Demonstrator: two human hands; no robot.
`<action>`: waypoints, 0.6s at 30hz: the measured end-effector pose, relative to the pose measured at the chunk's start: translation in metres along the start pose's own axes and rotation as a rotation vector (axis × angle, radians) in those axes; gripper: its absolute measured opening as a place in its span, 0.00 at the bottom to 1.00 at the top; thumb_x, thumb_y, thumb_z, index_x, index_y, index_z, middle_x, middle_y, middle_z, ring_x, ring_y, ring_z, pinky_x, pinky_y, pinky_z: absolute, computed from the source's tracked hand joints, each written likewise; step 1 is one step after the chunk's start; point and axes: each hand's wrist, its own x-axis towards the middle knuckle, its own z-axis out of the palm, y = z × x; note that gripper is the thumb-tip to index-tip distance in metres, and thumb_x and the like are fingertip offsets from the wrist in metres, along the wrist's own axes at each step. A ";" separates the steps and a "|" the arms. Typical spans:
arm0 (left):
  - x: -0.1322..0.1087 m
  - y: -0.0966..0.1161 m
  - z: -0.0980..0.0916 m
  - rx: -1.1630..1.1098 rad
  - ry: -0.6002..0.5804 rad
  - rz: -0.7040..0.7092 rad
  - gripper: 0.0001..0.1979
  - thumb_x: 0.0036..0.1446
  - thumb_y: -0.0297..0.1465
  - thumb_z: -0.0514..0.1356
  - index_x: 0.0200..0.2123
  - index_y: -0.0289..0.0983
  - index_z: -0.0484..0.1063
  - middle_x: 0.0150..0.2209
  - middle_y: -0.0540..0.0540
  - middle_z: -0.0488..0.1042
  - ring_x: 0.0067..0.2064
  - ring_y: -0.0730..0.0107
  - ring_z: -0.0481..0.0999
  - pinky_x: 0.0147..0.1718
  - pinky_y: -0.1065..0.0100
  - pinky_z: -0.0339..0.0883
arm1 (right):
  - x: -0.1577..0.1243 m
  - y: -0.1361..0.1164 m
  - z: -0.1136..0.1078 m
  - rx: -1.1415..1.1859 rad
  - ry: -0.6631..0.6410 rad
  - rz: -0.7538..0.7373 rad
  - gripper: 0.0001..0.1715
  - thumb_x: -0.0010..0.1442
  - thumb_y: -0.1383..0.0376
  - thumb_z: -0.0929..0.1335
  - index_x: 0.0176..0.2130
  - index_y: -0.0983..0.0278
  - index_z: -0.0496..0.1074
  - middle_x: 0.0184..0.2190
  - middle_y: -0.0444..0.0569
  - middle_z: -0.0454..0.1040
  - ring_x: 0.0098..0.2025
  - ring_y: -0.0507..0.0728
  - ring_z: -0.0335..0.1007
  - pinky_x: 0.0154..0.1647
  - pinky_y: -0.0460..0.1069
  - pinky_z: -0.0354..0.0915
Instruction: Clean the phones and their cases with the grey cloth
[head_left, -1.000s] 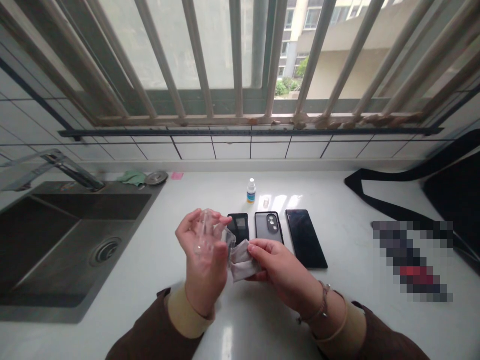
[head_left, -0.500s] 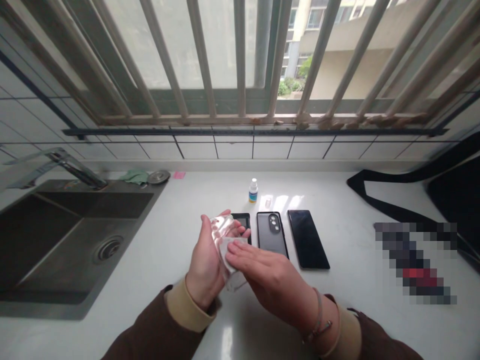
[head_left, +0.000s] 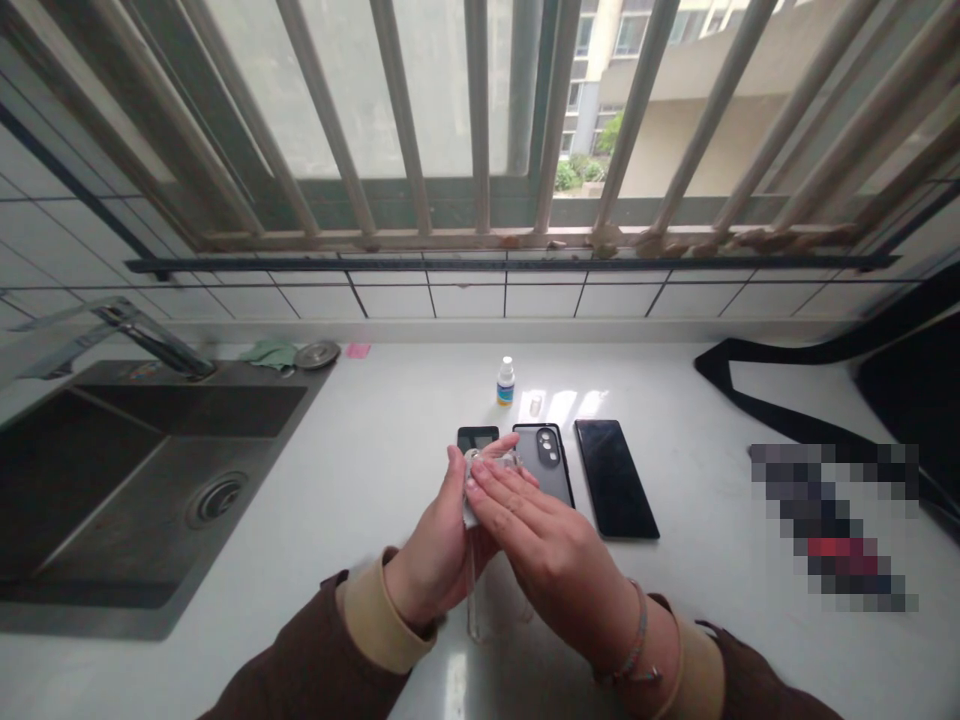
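Watching through the head camera, I see my left hand [head_left: 433, 565] closed narrowly around a clear plastic phone case [head_left: 472, 605], whose lower edge hangs below the grip, almost upright. My right hand [head_left: 559, 560] lies flat across it, the fingers [head_left: 501, 490] pressing a white wipe [head_left: 470, 505] against the case, so most of the case is hidden. The main risk, I judge, is grip: the case is thin and smooth, and pressure from the right hand could make it slide out of my left and drop onto the white countertop [head_left: 352, 450]. Just ahead of my fingertips sit a small black phone [head_left: 478, 438], a phone in a dark case [head_left: 547, 465] and, further right, a bare black phone [head_left: 615, 478]; a careless swing could knock them. Beyond them stands a small dropper bottle [head_left: 506, 382], easily tipped. Off to the left of my hands, a slip could carry the case into the steel sink [head_left: 195, 410].
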 end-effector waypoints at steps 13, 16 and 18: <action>0.004 -0.001 -0.007 0.289 -0.195 -0.132 0.40 0.72 0.62 0.47 0.62 0.36 0.77 0.50 0.36 0.78 0.46 0.57 0.79 0.49 0.53 0.76 | -0.002 0.024 -0.014 0.003 0.293 0.443 0.29 0.76 0.73 0.65 0.71 0.60 0.70 0.65 0.56 0.78 0.66 0.62 0.78 0.67 0.58 0.77; 0.005 -0.005 -0.010 0.299 -0.166 -0.086 0.38 0.73 0.60 0.47 0.63 0.36 0.76 0.56 0.32 0.78 0.53 0.53 0.79 0.51 0.52 0.76 | -0.003 0.022 -0.004 0.023 0.116 0.275 0.29 0.75 0.76 0.63 0.70 0.67 0.71 0.66 0.59 0.77 0.68 0.61 0.76 0.70 0.58 0.74; 0.007 -0.008 -0.011 0.266 -0.109 -0.049 0.35 0.75 0.57 0.49 0.65 0.37 0.75 0.60 0.32 0.78 0.59 0.50 0.78 0.56 0.51 0.74 | -0.004 0.018 0.004 0.028 0.049 0.194 0.30 0.73 0.79 0.62 0.69 0.69 0.71 0.67 0.61 0.76 0.70 0.60 0.73 0.73 0.58 0.71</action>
